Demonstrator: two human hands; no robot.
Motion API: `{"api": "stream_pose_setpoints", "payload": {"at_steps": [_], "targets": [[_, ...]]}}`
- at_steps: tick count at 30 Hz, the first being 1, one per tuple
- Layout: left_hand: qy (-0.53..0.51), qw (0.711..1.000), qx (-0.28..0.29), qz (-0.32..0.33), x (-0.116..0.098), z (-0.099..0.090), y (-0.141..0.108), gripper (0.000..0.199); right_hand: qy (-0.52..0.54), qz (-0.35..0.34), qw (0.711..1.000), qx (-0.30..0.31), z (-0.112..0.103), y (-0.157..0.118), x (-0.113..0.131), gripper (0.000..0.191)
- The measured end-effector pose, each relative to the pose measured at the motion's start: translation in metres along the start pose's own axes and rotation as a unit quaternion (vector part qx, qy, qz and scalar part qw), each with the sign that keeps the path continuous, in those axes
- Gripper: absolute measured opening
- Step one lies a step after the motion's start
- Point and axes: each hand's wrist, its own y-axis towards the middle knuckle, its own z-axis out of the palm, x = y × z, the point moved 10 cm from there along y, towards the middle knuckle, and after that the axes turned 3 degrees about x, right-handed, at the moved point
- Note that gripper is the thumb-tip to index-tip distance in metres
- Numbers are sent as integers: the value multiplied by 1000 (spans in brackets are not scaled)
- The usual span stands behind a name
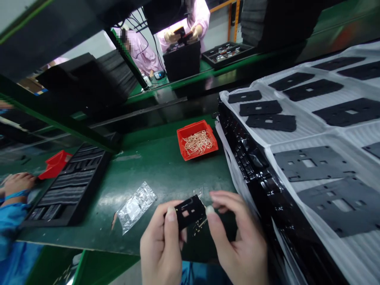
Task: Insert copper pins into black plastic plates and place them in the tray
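Note:
My left hand [163, 237] is closed on a small black plate [191, 211] with square cutouts, the thumb lying over its left end. At the plate's right edge is my right hand [237, 233], its thumb tip touching or very near the corner and the other fingers loosely spread. A thin pale sliver shows by that thumb, too small to name. Below the plate, several tiny pale pieces [199, 226] lie on the green bench [133, 166]. To the left is a clear plastic bag [136, 208] with a pale piece inside.
A red bin [180, 144] of thin pale strips stands ahead. On the right, a black-sided tray [246, 158] with white lining carries black and grey plates [316, 162]. A slotted black tray [67, 190] and a co-worker's hand [19, 184] are at left. People in pink work behind.

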Motion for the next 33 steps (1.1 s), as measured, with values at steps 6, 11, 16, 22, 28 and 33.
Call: {"api": "stream_pose_setpoints", "payload": {"at_steps": [6,11,16,22,28,33], "targets": [[-113,991,40,-56,13,10,-7,38,132,68,986,80,16,4,-4,18],[-178,980,30,-88,15,14,-14,38,169,118,975,78,18,-4,-9,24],[-139,988,-17,-70,13,4,-19,35,187,140,970,61,16,-12,-5,24],[-139,986,-74,-61,9,-2,-26,33,184,93,978,35,11,-14,11,18],[-211,972,-87,-61,7,8,-32,38,199,89,975,37,10,-16,13,18],[-175,983,-54,-13,-4,6,-28,37,213,84,972,44,9,-13,16,19]]}}
